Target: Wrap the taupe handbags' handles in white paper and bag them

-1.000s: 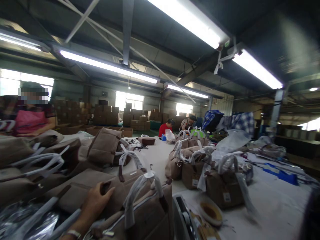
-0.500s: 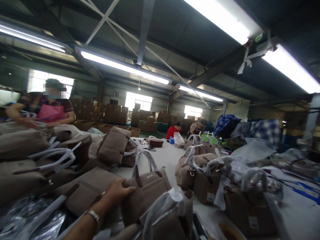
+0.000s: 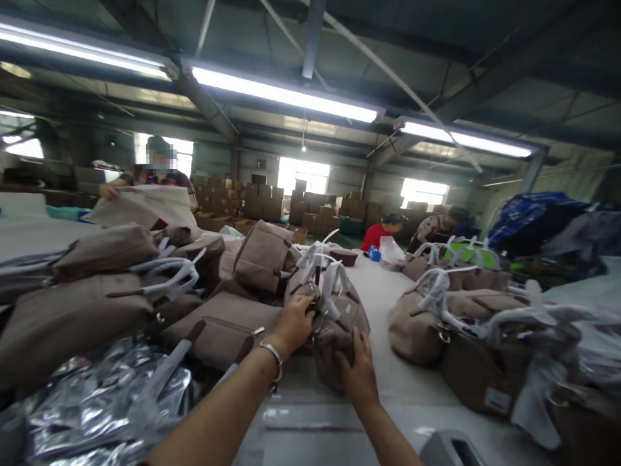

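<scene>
One taupe bag (image 3: 350,314), between two hands (image 3: 359,378)

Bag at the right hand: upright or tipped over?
Upright: the bag has white-wrapped handles rising from its top; the right hand touches its side.

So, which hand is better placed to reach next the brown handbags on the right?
Probably the right hand: it touches the middle handbag and is nearer the right-side handbags; the left hand lies farther away.
</scene>
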The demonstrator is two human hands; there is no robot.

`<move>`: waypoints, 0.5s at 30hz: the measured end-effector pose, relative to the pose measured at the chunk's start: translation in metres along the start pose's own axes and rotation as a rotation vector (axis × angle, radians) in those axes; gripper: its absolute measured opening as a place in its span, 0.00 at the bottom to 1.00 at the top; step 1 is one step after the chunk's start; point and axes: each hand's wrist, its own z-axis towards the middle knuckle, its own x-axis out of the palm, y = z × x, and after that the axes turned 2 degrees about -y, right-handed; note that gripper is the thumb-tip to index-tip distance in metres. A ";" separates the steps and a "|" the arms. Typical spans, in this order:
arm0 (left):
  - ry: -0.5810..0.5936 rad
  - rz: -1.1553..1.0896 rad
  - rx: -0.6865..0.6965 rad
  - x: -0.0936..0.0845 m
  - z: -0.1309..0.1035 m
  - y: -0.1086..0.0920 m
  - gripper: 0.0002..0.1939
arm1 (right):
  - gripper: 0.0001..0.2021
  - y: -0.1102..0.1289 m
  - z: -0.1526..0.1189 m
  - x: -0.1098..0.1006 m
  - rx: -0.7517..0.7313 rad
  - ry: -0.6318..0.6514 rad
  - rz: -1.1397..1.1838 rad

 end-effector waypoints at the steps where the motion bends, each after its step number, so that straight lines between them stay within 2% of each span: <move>1: 0.016 0.001 0.013 -0.004 -0.004 0.006 0.22 | 0.37 -0.003 0.013 0.007 0.036 0.005 -0.016; 4: 0.059 0.036 0.009 -0.032 -0.025 0.023 0.20 | 0.38 -0.011 0.047 0.025 0.127 0.035 -0.041; 6: 0.097 0.069 -0.023 -0.061 -0.047 0.032 0.14 | 0.39 -0.017 0.063 0.035 0.143 0.063 -0.026; 9: 0.109 0.124 -0.112 -0.111 -0.085 0.046 0.12 | 0.40 -0.029 0.075 0.041 0.165 0.124 0.002; 13: -0.011 0.215 -0.327 -0.176 -0.138 0.072 0.20 | 0.43 -0.043 0.061 0.034 0.202 0.165 0.015; 15: -0.124 0.198 -0.583 -0.201 -0.161 0.085 0.26 | 0.43 -0.044 0.036 0.028 0.183 0.163 0.007</move>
